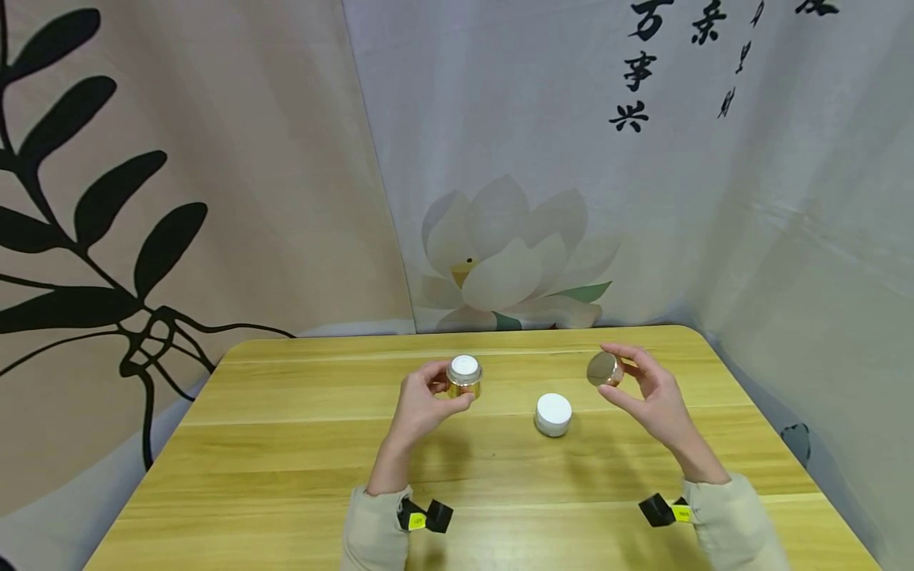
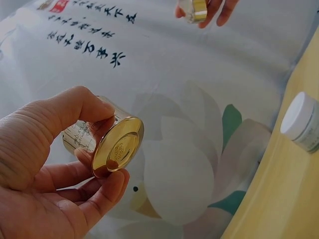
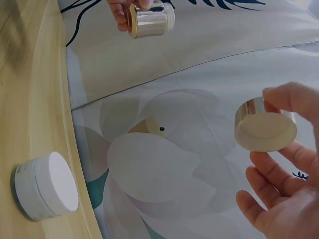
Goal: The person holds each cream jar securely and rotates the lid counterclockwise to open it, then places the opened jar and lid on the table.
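My left hand (image 1: 421, 407) grips a small gold cosmetic jar (image 1: 464, 383) above the table, thumb and fingers round its sides. Its top shows white in the head view; its shiny gold base (image 2: 122, 144) faces the left wrist camera. Off to the right, my right hand (image 1: 660, 402) pinches a round gold lid (image 1: 604, 369) between thumb and fingers, tilted and apart from the jar. The lid's flat face (image 3: 265, 130) shows in the right wrist view. Between the two hands, a white-lidded jar (image 1: 553, 415) stands upright on the table, touched by neither.
The wooden table (image 1: 286, 476) has rounded far corners. Behind it hangs a cloth (image 1: 500, 119) printed with leaves, a lotus and black characters. Each sleeve carries a black wrist camera (image 1: 657, 510).
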The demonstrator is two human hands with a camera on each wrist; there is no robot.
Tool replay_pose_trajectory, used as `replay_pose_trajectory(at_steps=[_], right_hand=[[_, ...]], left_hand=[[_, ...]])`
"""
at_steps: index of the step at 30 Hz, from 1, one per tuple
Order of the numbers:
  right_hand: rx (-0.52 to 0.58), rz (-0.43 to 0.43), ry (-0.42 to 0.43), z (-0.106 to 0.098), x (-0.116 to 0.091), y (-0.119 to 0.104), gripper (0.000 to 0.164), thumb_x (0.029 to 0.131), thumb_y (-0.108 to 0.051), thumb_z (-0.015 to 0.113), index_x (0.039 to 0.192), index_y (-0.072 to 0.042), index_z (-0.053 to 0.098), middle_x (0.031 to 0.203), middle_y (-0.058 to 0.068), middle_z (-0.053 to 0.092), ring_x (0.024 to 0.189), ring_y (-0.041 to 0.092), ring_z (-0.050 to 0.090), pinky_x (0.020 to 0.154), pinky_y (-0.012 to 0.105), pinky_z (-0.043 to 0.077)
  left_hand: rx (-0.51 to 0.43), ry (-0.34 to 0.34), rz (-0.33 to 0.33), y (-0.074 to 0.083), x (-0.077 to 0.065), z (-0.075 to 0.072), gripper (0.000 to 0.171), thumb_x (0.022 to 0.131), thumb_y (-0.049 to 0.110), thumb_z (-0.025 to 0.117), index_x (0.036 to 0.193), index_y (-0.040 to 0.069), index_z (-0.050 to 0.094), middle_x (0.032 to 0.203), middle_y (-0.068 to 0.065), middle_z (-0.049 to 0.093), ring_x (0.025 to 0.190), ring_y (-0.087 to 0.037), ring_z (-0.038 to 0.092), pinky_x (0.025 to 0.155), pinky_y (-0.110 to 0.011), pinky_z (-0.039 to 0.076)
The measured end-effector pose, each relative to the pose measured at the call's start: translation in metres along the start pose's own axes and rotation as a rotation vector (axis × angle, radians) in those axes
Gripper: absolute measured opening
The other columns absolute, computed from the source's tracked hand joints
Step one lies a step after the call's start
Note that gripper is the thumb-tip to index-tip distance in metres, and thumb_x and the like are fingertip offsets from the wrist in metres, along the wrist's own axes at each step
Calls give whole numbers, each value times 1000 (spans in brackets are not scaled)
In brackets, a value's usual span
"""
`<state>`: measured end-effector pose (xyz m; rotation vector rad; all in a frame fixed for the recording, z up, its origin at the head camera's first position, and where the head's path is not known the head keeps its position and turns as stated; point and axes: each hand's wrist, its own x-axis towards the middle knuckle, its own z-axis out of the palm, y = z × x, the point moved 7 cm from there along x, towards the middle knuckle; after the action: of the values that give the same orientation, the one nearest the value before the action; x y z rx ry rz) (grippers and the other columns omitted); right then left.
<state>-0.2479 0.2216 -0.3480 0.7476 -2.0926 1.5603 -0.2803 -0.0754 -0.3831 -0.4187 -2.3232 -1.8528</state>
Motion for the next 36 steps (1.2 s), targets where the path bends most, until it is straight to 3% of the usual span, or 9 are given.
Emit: replay_pose_trajectory(at_steps=[3, 10, 16, 23, 32, 36], right_hand=[[-20, -6, -6, -1, -1, 0, 55, 70, 24, 64, 122, 7, 55, 118, -1, 55, 104, 11, 49, 90, 17, 38], [-93, 7, -26, -5, -6, -1, 53, 71, 20, 66, 121, 9, 54, 117, -2, 54, 102, 8, 49, 89, 14, 38], [-140, 41, -49, -7, -10, 2, 50, 71, 18, 68, 116, 8, 51, 109, 4, 53, 94, 5, 52, 83, 12, 42], [-154, 66, -50, -9, -15, 8, 48, 69, 17, 71, 111, 5, 51, 98, 7, 54, 88, 7, 53, 81, 13, 44], [-269, 110, -78, -9, -26, 20, 46, 70, 9, 76, 111, 1, 56, 97, 5, 53, 84, 8, 50, 76, 11, 45], [-330, 110, -98, -8, -29, 24, 46, 69, 6, 78, 110, -1, 58, 93, 2, 53, 81, 8, 49, 72, 13, 46]], left_hand=[[-1, 1, 2, 0, 0, 0, 42, 68, -2, 77, 108, -5, 64, 96, -12, 62, 84, -19, 51, 76, -28, 47], [0, 0, 3, -1, -1, -1, 41, 68, -2, 77, 108, -5, 64, 97, -12, 62, 84, -19, 52, 80, -43, 48], [2, 3, -2, -2, -2, -2, 42, 68, -2, 77, 107, -5, 64, 96, -12, 61, 82, -18, 50, 79, -39, 48], [1, 12, -7, -1, -3, -2, 42, 68, -4, 76, 108, -6, 64, 96, -12, 61, 82, -18, 49, 80, -44, 48], [19, 3, -17, 31, -11, -5, 37, 69, -9, 71, 104, -13, 61, 92, -16, 60, 81, -24, 49, 79, -49, 47], [18, 12, -28, 25, -10, -5, 38, 69, -9, 72, 105, -12, 62, 93, -16, 60, 82, -23, 49, 80, -49, 47]])
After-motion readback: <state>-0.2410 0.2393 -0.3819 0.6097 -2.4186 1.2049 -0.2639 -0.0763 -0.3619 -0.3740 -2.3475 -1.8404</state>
